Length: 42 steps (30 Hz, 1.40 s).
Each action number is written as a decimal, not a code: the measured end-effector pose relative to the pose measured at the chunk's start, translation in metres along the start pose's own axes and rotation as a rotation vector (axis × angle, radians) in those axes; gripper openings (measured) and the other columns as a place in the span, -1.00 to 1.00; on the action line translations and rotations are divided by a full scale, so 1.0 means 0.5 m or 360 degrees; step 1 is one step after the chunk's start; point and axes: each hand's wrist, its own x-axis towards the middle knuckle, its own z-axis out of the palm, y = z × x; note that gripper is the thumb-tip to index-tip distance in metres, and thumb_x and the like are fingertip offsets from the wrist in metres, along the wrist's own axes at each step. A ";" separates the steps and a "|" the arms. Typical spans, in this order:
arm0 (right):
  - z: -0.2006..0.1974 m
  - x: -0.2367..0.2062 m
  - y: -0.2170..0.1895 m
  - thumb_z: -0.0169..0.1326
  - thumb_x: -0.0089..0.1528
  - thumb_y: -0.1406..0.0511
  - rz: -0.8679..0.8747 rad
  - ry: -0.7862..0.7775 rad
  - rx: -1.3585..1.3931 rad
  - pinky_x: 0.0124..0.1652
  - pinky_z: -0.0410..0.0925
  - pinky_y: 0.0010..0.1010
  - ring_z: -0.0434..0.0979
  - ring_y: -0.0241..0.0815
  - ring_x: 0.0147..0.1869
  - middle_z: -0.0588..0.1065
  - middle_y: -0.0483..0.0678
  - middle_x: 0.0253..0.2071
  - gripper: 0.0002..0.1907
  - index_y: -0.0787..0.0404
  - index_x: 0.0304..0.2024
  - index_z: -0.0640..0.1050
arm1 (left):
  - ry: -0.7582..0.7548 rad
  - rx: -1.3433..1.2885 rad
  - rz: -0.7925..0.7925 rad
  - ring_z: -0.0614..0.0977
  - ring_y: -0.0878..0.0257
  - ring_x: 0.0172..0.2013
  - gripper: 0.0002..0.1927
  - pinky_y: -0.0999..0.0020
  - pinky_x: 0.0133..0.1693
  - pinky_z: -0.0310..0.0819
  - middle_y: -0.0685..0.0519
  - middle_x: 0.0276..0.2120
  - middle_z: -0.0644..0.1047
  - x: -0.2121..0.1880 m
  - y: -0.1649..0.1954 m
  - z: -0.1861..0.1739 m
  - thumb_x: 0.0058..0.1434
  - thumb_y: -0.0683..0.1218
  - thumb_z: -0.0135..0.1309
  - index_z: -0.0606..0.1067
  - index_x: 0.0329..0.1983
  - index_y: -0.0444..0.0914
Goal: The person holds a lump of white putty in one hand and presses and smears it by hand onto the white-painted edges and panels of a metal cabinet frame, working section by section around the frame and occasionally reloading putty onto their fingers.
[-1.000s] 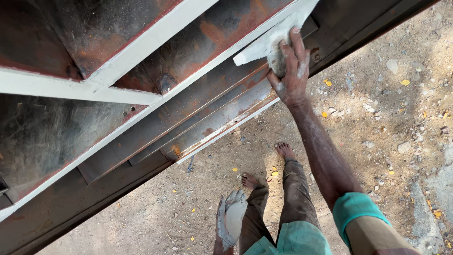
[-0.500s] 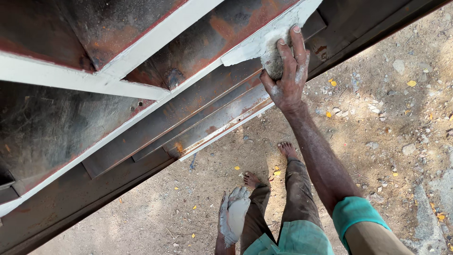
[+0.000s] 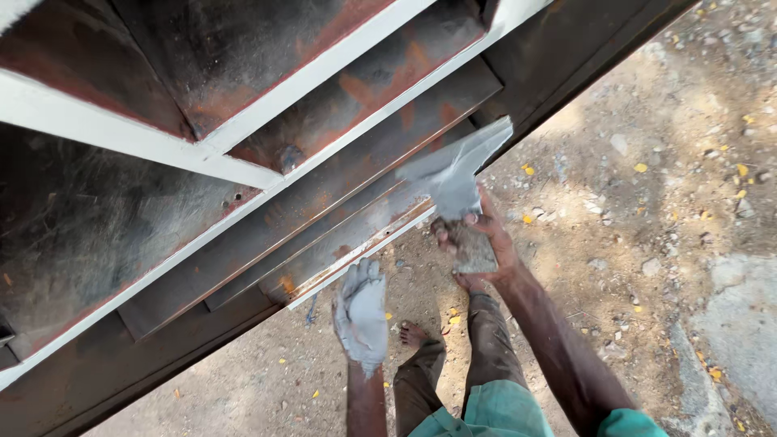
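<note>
**Grey filler going onto the rusty steel frame**

Both hands are up in front of me, just below the near lower edge of the frame. My right hand [image 3: 477,243] is curled partly shut around a grey lump of filler [image 3: 472,247], thumb on one side and fingers cupped under it, right beneath the fresh grey smear [image 3: 453,174] on the sloping steel strip. My left hand [image 3: 362,314] is open and flat, fingers loosely together, holding nothing; its palm and fingers are coated in the same grey paste. It hangs near the lower white-painted edge [image 3: 348,271] without quite touching it, as far as I can tell.

I judge the step in hand to be spreading filler over the rusted steel frame [image 3: 340,89], section by section. The next move calls for pressing the lump back against the bare metal beside the smear and rubbing it out thin, keeping the pressure even along the edge.

Compared with a second ago, my right hand has come down from the far upper white bar, where it was pressing the lump, to this lower strip nearer my legs. My left hand, then hanging low by my knee, has risen toward the frame. The grey smear is newly in view.

Below me is the sandy ground [image 3: 647,243], scattered with small stones and yellow leaves.
</note>
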 end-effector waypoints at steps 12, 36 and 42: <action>0.159 -0.233 0.013 0.23 0.09 0.27 -0.1073 -0.0975 -0.2503 0.39 0.37 -0.03 0.26 0.21 0.59 0.23 0.17 0.51 -0.08 0.03 0.50 0.22 | -0.0573 -0.1417 -0.0706 0.19 -0.03 0.48 0.06 0.12 0.33 0.24 -0.26 0.51 0.10 0.053 -0.004 0.100 0.38 0.38 -0.04 -0.06 0.55 -0.50; 0.218 -0.206 -0.149 0.00 0.33 0.21 0.1560 -0.0914 0.0081 -0.64 0.24 -0.60 0.33 -0.29 -0.39 0.45 0.07 -0.06 -0.45 0.14 0.37 0.30 | -0.0637 0.1074 -0.0015 0.28 0.32 0.45 0.20 0.59 0.37 0.13 0.05 0.50 0.23 -0.020 0.144 0.417 0.15 0.66 -0.42 0.07 0.54 -0.33; 0.271 -0.261 -0.013 -0.07 0.28 -0.02 0.1992 -0.1020 0.0994 -0.61 0.25 -0.51 0.38 -0.25 -0.48 0.50 0.16 -0.01 -0.32 0.22 0.33 0.33 | -0.0353 0.1635 0.0501 0.31 0.15 0.41 0.05 0.34 0.38 0.18 -0.08 0.44 0.25 -0.161 0.182 0.298 0.26 0.51 -0.24 0.13 0.51 -0.38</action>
